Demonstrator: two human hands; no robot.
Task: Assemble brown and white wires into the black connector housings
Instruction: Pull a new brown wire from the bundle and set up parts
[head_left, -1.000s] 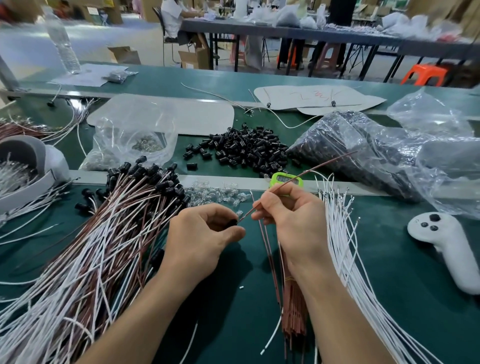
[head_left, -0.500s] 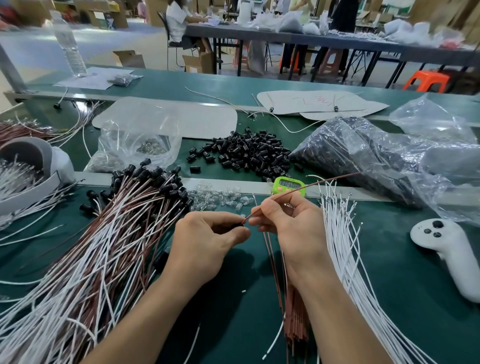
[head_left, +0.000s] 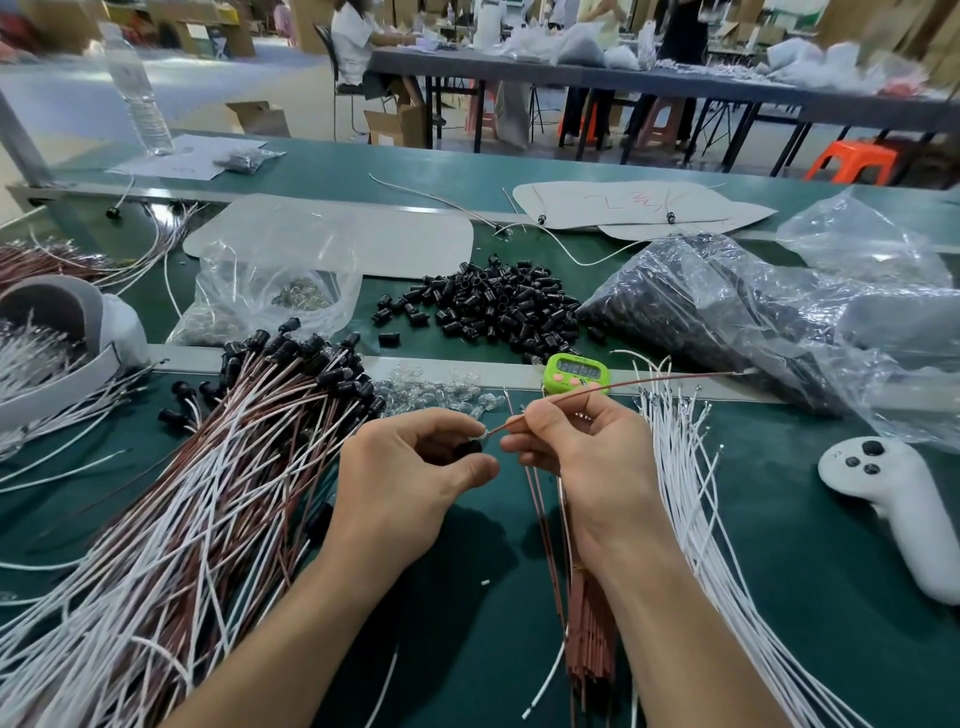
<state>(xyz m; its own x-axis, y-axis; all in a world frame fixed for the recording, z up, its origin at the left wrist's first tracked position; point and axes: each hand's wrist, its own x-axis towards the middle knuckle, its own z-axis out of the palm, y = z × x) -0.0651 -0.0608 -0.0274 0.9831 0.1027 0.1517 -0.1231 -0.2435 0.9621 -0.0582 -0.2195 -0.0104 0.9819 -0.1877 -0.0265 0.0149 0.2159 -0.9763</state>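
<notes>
One brown wire (head_left: 649, 383) in work. The right hand (head_left: 587, 457) pinches it between thumb and forefinger just behind its metal tip, and the free length runs up and right toward the far edge of the tabletop (head_left: 779, 571). The left hand (head_left: 410, 478) is curled round a black housing (head_left: 465, 449), held by thumb and fingertips and mostly hidden. The tip sits at the housing's mouth; whether it has entered, I cannot tell. Judgement: the wire is light and springy and would buckle if pushed from far back, so hold it close to the tip, as here. The housing is small, hard and smooth, likely to slip; grip its sides. Stock: white wires (head_left: 691, 509) right of the hands, finished bundle (head_left: 208, 493) left, loose housings (head_left: 498, 306) beyond.
</notes>
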